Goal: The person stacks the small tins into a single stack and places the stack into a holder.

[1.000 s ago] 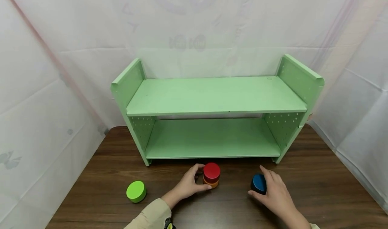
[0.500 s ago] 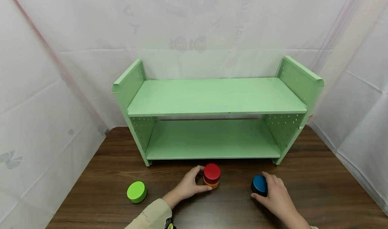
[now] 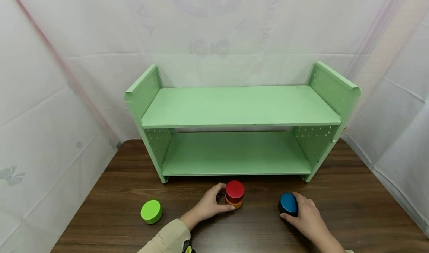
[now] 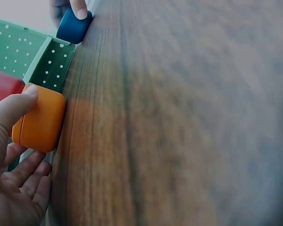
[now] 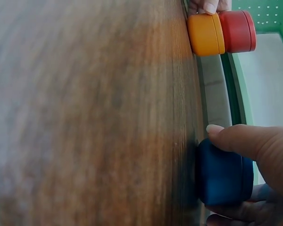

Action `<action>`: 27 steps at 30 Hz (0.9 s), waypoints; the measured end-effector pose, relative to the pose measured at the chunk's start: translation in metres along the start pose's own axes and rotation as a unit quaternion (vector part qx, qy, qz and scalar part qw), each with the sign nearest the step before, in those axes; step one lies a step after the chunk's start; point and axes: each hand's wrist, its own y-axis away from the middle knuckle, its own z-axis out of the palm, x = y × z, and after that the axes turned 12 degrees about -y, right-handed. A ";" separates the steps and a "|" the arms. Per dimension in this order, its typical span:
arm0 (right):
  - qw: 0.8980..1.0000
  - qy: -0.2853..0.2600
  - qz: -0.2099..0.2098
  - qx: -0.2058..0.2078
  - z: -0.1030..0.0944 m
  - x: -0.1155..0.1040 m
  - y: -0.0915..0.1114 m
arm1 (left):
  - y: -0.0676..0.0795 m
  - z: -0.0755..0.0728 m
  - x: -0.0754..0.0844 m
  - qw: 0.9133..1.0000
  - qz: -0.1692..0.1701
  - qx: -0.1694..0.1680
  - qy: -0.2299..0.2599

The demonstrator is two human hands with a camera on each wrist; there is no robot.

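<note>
In the head view a red round tin is stacked on an orange one on the table, in front of the shelf. My left hand holds the orange tin at the bottom of the stack; the left wrist view shows the thumb on the orange tin's side and fingers at its other side. To the right stands a dark blue round tin. My right hand pinches it, and in the right wrist view the thumb lies against the blue tin with fingers opposite.
A lime green round tin stands alone on the left of the wooden table. Behind the tins is a light green two-level shelf with raised side panels. White cloth hangs around the back and sides.
My right hand's fingers have drawn in around the blue tin, its index finger coming nearer. The left hand and the red and orange stack stay in place.
</note>
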 end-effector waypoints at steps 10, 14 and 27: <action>1.000 -0.007 0.003 -0.006 -0.003 0.002 -0.001 | -0.001 0.001 0.000 1.000 0.004 -0.001 0.002; 1.000 -0.006 0.004 -0.007 -0.003 0.002 -0.001 | -0.001 0.001 0.000 1.000 0.005 -0.002 0.003; 0.998 0.008 -0.043 0.037 -0.003 -0.005 0.001 | 0.001 0.003 -0.002 1.000 -0.002 0.000 0.003</action>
